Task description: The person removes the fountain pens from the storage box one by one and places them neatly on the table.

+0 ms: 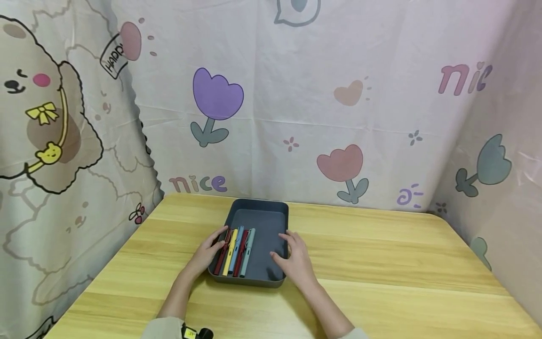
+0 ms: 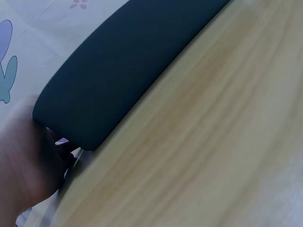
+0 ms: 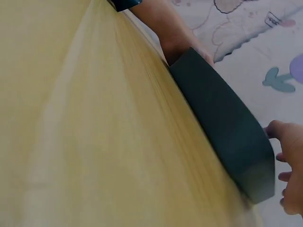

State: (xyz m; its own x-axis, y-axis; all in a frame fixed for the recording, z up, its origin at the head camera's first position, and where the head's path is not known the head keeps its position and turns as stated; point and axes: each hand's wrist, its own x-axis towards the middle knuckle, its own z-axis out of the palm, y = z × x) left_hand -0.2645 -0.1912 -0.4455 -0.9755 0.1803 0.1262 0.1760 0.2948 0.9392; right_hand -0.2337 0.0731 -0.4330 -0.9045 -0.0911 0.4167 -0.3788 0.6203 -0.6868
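Observation:
A dark grey rectangular tray point(image 1: 267, 221) sits flat on the table. Several capped pens with clips lie side by side in its left half: dark red, yellow point(image 1: 230, 254), blue point(image 1: 237, 252), dark red again and grey-green point(image 1: 247, 254). My left hand point(image 1: 205, 256) is at the tray's left wall, its thumb reaching over the rim beside the leftmost pens; whether it presses them is unclear. At the right wall is my right hand point(image 1: 298, 259), thumb and fingers spread apart, thumb above the tray floor. In the right wrist view its fingers point(image 3: 284, 177) lie loosely beside the tray's end.
The wooden table point(image 1: 381, 268) extends on both sides of the tray. Printed cloth point(image 1: 275, 94) hangs behind it and along both sides. A dark wrist strap with a small device point(image 1: 196, 333) shows at the left sleeve.

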